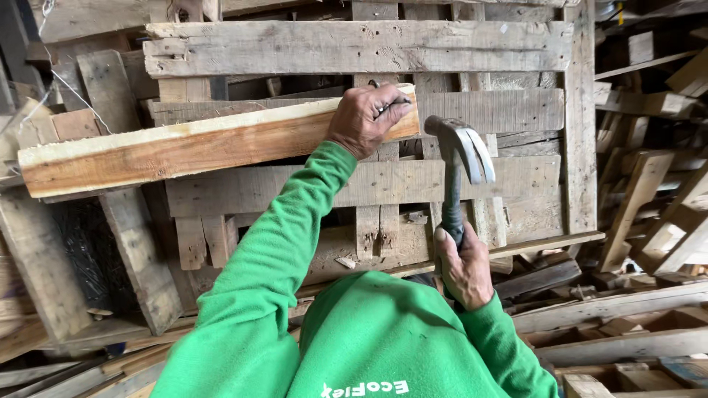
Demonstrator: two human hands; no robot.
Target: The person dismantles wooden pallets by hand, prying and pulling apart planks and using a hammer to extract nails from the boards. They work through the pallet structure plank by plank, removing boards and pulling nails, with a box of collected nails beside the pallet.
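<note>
A yard of weathered timber filled the view: grey pallets leaned upright across the middle, and loose boards and offcuts lay heaped along the left edge and down the right side.

At nine o'clock began the fresh plank (184, 147), pale on its top edge and orange-brown on its face. Its long axis ran nearly level, rising slightly toward three o'clock, and it lay across the front of the upright grey pallet (472, 110). The plank's right end sat just above the centre of the view.

There the left hand (365, 118) had its grip clamped over that end, fingers wrapped across the top edge, pinning the board against the pallet. Something thin and dark, perhaps a nail, stuck out between the fingers; it was too small to be sure.

Just past the plank's end, toward two o'clock, stood the claw hammer (461, 158), head up, claw pointing right. The right hand (464, 269), at five o'clock, had its grip closed round the lower handle. The plank's held end lay up and left of the hammer head, near but apart, so the right hand was the striking one and the left the nearer to the wood. Green sleeves (265, 280) filled the bottom.
</note>
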